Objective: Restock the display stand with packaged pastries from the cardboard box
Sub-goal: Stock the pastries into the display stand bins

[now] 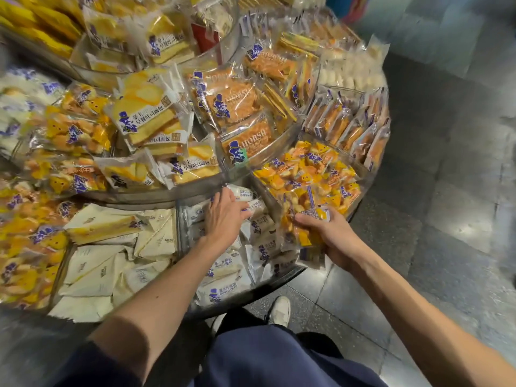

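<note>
The round tiered display stand fills the view, packed with packaged pastries. My left hand reaches into the lower compartment of white-wrapped pastries; its fingers lie over one white pack near the back. My right hand grips a clear bag of small orange-yellow cakes at the compartment's right edge. Behind it lies a compartment of the same orange-yellow cakes. No cardboard box is in view.
White triangular sandwich packs fill the compartment to the left. Toast packs and orange waffle packs sit on the upper tier. Grey tiled floor lies to the right, and my white shoe stands by the stand's base.
</note>
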